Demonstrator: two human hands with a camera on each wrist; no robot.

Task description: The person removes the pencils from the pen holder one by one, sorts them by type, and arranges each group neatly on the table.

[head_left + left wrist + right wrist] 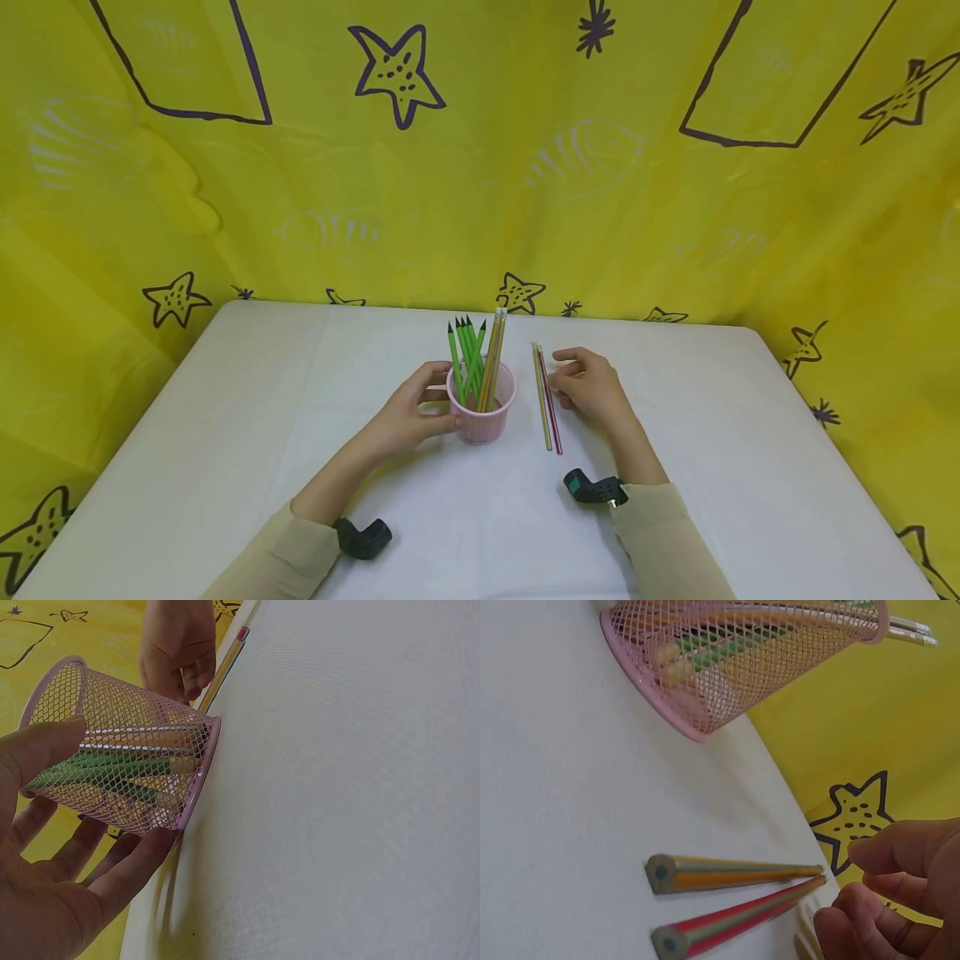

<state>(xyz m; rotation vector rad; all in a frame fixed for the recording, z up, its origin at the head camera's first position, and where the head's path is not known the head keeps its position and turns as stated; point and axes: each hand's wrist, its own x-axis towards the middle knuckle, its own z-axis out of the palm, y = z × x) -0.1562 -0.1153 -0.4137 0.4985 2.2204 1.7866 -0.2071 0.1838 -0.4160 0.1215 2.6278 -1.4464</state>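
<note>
My left hand (405,417) grips a pink mesh pencil cup (482,428), its thumb on the near side and fingers round the far side. Several green pencils (468,360) with dark tips upward lean in the cup, beside several gold pencils (491,371) with silvery upper ends. To the right of the cup a yellow-striped pencil (739,876) and a red-striped pencil (742,915) lie close together on the table. Just right of them hovers my right hand (592,387), fingers loosely bent with nothing between them; the right wrist view shows a gap between fingertips and pencils.
A white-covered table (225,433) spreads around the cup. Behind it hangs a yellow cloth (450,183) with drawn stars and fish. Dark wrist cameras sit at both sleeve cuffs, the left camera (363,540) and the right camera (592,487).
</note>
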